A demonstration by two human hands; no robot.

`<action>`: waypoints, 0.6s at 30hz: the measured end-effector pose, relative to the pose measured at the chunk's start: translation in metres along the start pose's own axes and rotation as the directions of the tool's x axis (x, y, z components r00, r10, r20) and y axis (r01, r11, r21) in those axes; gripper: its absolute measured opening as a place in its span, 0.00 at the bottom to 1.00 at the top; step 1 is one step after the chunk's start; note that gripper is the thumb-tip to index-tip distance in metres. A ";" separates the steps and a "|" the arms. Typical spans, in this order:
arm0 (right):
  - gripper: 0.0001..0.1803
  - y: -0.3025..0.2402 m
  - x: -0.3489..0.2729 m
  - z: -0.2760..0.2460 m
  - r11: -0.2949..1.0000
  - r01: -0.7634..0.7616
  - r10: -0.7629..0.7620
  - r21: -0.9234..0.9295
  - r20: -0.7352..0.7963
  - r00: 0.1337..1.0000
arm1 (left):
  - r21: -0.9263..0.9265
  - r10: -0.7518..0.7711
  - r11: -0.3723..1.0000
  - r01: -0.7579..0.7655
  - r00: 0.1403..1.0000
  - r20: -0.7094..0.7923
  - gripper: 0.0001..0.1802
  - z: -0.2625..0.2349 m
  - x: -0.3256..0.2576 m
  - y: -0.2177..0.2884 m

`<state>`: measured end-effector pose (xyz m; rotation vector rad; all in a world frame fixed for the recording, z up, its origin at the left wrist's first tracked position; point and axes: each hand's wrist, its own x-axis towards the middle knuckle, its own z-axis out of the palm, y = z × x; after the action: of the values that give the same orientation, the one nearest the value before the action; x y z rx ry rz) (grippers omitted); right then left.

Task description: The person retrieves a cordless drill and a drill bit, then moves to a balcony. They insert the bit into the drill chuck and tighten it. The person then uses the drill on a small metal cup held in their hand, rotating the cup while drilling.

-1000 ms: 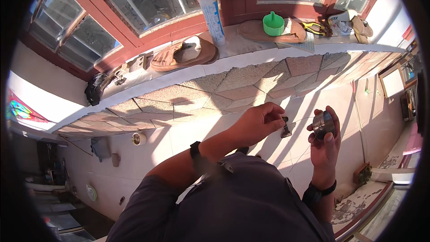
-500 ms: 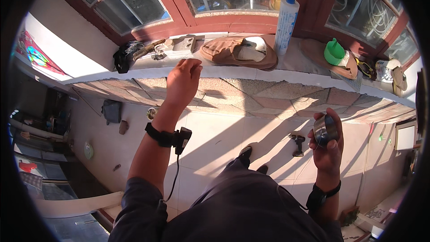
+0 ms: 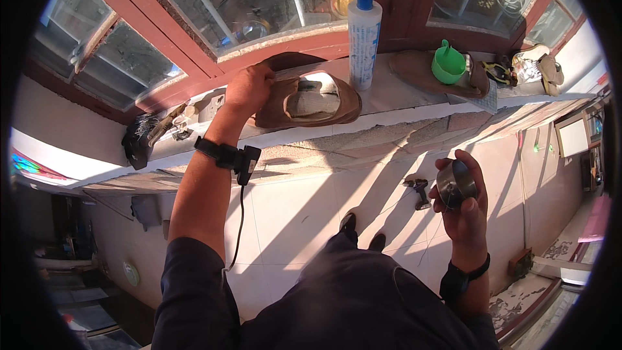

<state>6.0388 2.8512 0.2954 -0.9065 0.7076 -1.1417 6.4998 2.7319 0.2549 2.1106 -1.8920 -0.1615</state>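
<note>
My left hand point(image 3: 249, 91) reaches over the toe of a brown slip-on shoe point(image 3: 350, 107) on the window sill. Its fingers are closed and bent down by the window frame; whatever they pinch, if anything, is hidden. My right hand point(image 3: 468, 204) is held up over the floor at the right, fingers wrapped around a dark, shiny round roll point(image 3: 456, 185). A thin strand seems to hang below the roll. Right of the shoe stands an upright sealant tube point(image 3: 365, 42) with a blue nozzle.
Farther right, a green plastic cup point(image 3: 449, 66) sits on a second brown shoe point(image 3: 409, 66). Small tools and odds and ends point(image 3: 172, 123) lie at the sill's left end. A cordless drill point(image 3: 418, 193) is on the tiled floor. Red-framed windows point(image 3: 278, 46) back the sill.
My left hand has moved from in front of the sill onto the shoe's toe, nearer the window frame. The view has shifted right; my right hand still holds the roll.
</note>
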 end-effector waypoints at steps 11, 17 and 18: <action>0.55 -0.010 0.013 -0.016 0.999 0.053 -0.053 0.001 0.012 0.999 | -0.070 0.162 0.980 -0.187 0.950 -0.265 0.07 -0.044 -0.029 0.037; 0.53 -0.026 0.009 -0.023 0.998 0.063 -0.063 -0.003 0.063 0.996 | -0.514 0.372 0.758 -0.402 0.913 -0.166 0.07 -0.089 -0.092 0.151; 0.53 -0.029 0.006 -0.025 0.998 0.063 -0.063 -0.005 0.071 0.996 | -0.544 0.412 0.722 -0.427 0.897 -0.157 0.09 -0.088 -0.100 0.174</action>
<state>6.0068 2.8349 0.3089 -0.9768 0.6300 -1.1578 6.3466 2.8286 0.3779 1.2499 -1.9399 -0.5217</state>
